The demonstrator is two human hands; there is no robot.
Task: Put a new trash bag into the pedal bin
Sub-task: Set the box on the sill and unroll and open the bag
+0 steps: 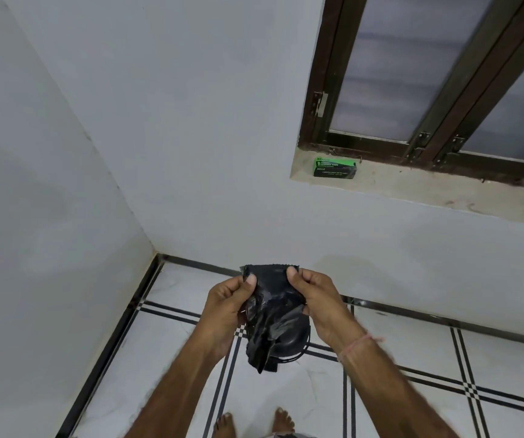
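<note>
Toes (227, 422) at the bottom edge, on white floor (286, 403) tile with black lines, the rest cut off. Above them, left hand (226, 303) and right hand (319, 301), fingers (250, 281) of each clamped on the top hem of the black trash bag (270, 320), thumbs on the near face: probably working the two layers apart to find the mouth (not yet open, by the look of it). Bag crumpled, hanging clear of the floor. Directly behind it, pedal bin (292, 341), dark and round, mostly hidden; lid and pedal impossible to make out. Farther off, on the window sill (412, 191), green box (335, 167) of garbage bags, small print unreadable.
</note>
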